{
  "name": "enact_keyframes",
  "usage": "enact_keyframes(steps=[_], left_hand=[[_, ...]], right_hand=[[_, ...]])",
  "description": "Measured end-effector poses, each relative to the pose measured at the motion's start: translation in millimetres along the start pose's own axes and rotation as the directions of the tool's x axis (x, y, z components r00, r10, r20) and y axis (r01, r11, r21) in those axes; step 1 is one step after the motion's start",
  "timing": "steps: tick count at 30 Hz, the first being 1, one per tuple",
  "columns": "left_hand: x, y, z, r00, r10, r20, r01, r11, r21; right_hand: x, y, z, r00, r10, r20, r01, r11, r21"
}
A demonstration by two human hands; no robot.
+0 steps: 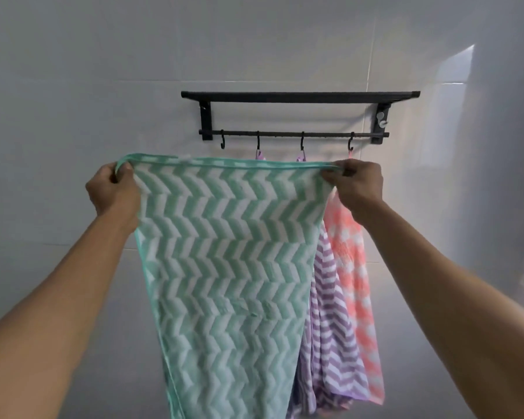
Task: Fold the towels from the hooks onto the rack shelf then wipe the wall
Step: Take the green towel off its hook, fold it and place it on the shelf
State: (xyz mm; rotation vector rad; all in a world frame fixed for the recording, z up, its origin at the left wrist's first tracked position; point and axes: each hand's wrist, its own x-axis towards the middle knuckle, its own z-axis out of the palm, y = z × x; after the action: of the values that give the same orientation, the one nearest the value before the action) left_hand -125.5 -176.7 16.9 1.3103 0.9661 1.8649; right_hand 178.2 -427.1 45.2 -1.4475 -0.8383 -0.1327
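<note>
Below the black rack (300, 95), we stretch the green towel (224, 252) by its top edge. Our left hand (112, 189) and right hand (357, 184) each pinch a corner; bare wall (73, 86) lies left of the rack.

Green towel (224, 267) hides purple towels' (330, 313) tops; bottom edge cuts green towel.

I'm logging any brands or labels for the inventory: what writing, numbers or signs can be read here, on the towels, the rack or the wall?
None can be read.
green towel, held by the left hand and right hand: chevron pattern only, no tag showing.
purple towel and pink towel: patterns only.
black rack and tiled wall: no markings.
</note>
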Motion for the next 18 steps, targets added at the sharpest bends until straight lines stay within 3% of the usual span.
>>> enact_keyframes(steps=[1,3,5,9,11,13,16,18], left_hand=[[-2,-6,0,0.998,0.021,0.058,-0.024,0.999,0.041],[-11,-26,-6,0.98,-0.097,0.176,0.063,0.98,0.186],[-12,-42,-14,0.96,-0.224,0.165,0.184,0.956,0.226],[1,-19,-11,0.993,-0.096,0.071,0.095,0.995,0.018],[1,-11,-5,0.995,-0.054,0.079,0.052,0.998,0.028],[0,-15,-5,0.992,-0.105,0.074,0.099,0.993,0.07],[2,-15,-10,0.991,-0.129,0.046,0.126,0.99,0.056],[1,-10,-10,0.995,-0.094,0.027,0.092,0.995,0.045]], right_hand=[[-6,7,2,0.998,0.039,0.045,-0.038,0.999,-0.011],[-18,25,2,0.963,0.19,0.193,-0.163,0.976,-0.148],[-17,32,-3,0.965,0.226,0.133,-0.203,0.965,-0.169],[0,18,-4,0.991,0.103,-0.082,-0.1,0.994,0.04],[-1,20,3,0.99,0.14,0.016,-0.139,0.99,-0.025],[-7,23,5,0.967,0.216,0.136,-0.211,0.976,-0.056],[-5,18,5,0.98,0.193,0.044,-0.195,0.979,0.062],[-6,10,9,0.983,0.17,0.062,-0.174,0.982,0.068]])
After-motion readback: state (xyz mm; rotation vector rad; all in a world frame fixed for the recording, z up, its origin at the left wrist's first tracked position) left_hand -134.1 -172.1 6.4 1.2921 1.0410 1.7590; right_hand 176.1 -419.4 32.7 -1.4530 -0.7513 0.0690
